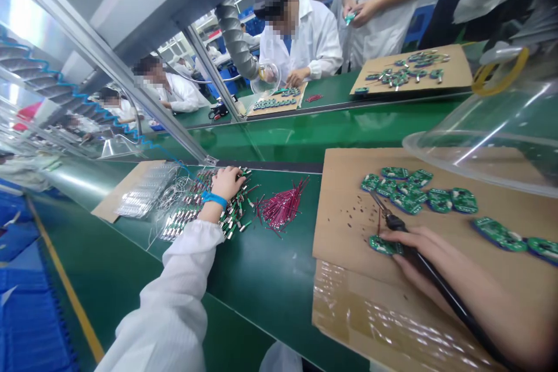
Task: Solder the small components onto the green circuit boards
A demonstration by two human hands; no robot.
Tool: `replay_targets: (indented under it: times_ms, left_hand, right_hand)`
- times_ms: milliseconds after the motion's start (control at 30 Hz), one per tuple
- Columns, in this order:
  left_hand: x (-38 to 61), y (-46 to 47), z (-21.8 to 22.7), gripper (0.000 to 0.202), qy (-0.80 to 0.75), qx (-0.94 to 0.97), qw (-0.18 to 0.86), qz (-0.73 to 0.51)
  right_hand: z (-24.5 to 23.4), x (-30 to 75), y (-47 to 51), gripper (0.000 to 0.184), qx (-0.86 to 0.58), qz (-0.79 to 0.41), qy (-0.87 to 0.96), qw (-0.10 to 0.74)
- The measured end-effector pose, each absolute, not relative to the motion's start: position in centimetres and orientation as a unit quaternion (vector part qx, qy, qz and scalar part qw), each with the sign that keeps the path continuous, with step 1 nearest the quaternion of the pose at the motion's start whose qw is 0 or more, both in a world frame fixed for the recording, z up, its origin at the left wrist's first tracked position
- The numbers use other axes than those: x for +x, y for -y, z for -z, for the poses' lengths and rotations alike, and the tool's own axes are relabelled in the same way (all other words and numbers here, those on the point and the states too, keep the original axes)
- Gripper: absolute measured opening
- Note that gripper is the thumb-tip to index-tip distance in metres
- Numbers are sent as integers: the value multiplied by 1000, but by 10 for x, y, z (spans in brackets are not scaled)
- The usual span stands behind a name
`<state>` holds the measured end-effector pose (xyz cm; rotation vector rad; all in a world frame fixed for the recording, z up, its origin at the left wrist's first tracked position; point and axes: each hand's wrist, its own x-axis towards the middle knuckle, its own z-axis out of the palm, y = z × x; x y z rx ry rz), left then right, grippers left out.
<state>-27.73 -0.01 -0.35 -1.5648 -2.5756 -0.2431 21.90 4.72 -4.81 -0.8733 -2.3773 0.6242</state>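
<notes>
Over the cardboard (342, 192), your right hand (429, 250) grips a soldering iron (396, 222) and circuit board (380, 245), probably light, stiff: pinch its rim. Left of the cardboard, your left hand (225, 185) touches metal parts (235, 218), grip unclear.

Green worktop (261, 270); tan cardboard (337, 183), speckled dark in 1 patch; green circuit boards (405, 201) with blue edges; silver-and-green small parts (232, 222); deep pinkish-red wires (281, 207); black-and-silver soldering iron (445, 289); white sleeve (174, 302); bright blue wristband (214, 199); green floor (87, 267) with 1 yellow stripe (65, 277); clear hood (492, 128), banded yellow.
</notes>
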Motion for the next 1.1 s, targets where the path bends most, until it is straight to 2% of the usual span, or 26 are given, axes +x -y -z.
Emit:
replay_targets:
  times_ms: [133,367,467,600,833,900,1000,1100]
  left_hand:
    - [-284,-5,-6,10,849,-518,39,101]
    - [-268,15,-29,24,785,-579,-78,204]
    - [-254,20,-36,25,770,-573,-78,269]
    - [-237,16,-40,25,740,-555,-88,371]
    - [-203,-11,-46,37,633,-514,-188,548]
    - [-181,-19,-47,45,588,-485,-247,598]
    - [-128,-26,-39,62,515,-435,-440,593]
    - [-66,-28,-19,48,480,-422,-598,484]
  right_hand:
    - [41,219,-44,31,-322,-239,872,280]
    - [35,218,-44,29,-317,-253,869,283]
    - [33,218,-44,28,-307,-254,869,293]
    - [35,218,-43,30,-311,-263,875,262]
    - [30,227,-42,29,-300,-259,877,272]
    - [27,232,-45,28,-299,-247,871,302]
    - [27,243,-50,26,-307,-219,862,340]
    - [29,254,-52,26,-326,-202,852,356]
